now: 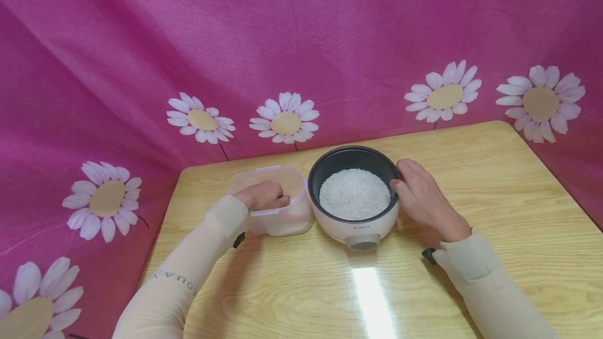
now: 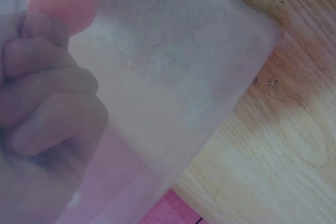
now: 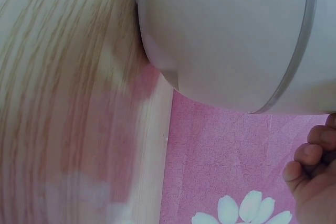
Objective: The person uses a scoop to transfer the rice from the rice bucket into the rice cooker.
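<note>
My left hand (image 1: 266, 196) reaches down into a clear plastic container (image 1: 282, 228). Seen through the wall in the left wrist view, its curled fingers grip a pink plastic scoop (image 2: 68, 3); the grip is partly hidden by the hand. White grains show through the container's side. To the right, nearly touching the container, stands a white electric cooking pot (image 1: 325, 226) with a dark inner lining, holding a heap of white rice (image 1: 355, 194). My right hand (image 1: 421, 192) grips the pot's right rim, thumb at the edge and fingers behind; its fingers look curled in the right wrist view.
Pot and container stand on a light wood-grain table (image 1: 292, 286), toward its back edge. Behind and beside the table hangs a magenta cloth (image 1: 330, 56) printed with white daisies. A grey knob (image 1: 363, 241) faces front on the pot.
</note>
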Demonstrator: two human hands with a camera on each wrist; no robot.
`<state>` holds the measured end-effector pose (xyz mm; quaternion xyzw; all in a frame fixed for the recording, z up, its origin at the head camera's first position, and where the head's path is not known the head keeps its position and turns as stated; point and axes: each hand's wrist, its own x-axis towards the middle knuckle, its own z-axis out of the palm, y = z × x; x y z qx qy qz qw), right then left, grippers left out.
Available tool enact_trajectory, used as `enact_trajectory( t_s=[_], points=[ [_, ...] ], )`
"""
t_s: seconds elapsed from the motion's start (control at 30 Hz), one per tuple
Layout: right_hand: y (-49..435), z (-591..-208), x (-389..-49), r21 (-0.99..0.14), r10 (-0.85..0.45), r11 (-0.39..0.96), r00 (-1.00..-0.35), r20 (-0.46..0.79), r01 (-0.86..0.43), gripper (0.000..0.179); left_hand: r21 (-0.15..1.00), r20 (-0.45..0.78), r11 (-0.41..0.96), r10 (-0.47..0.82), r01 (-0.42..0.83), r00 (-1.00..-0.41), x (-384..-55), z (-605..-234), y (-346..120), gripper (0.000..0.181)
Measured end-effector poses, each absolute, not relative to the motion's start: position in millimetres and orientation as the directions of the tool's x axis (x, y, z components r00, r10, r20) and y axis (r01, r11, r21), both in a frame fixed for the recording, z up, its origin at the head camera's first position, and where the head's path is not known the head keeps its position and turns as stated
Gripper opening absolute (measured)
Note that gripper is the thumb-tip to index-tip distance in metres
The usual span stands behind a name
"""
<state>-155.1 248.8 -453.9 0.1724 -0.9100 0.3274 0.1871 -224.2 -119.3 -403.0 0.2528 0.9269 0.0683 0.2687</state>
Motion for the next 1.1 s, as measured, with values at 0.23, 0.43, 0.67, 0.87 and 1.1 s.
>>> enact_trajectory(
  t_s=[0.23, 0.43, 0.67, 0.87, 1.1],
  points=[
    [249.5, -454.5, -155.5, -0.529, -0.192, 0.728, -0.87, 0.453, -0.436, 0.008, 0.258, -0.458, 0.859, 0.511, 0.442, -0.727, -223.9, -402.8, -119.8, 0.039],
    [249.3, -454.8, -156.1, -0.525, -0.195, 0.728, -0.867, 0.458, -0.44, 0.007, 0.27, -0.457, 0.86, 0.511, 0.434, -0.728, -222.3, -401.0, -119.7, 0.039],
    [249.3, -454.6, -156.4, -0.532, -0.191, 0.728, -0.872, 0.45, -0.434, 0.008, 0.265, -0.459, 0.864, 0.503, 0.428, -0.732, -221.0, -399.5, -119.3, 0.04],
    [249.5, -454.3, -155.9, -0.536, -0.187, 0.73, -0.878, 0.441, -0.424, 0.008, 0.274, -0.454, 0.86, 0.511, 0.431, -0.73, -221.4, -399.1, -119.0, 0.039],
    [249.6, -454.8, -156.2, -0.535, -0.188, 0.726, -0.873, 0.449, -0.432, 0.008, 0.262, -0.459, 0.876, 0.483, 0.405, -0.746, -221.8, -399.9, -119.0, 0.039]
  ],
)
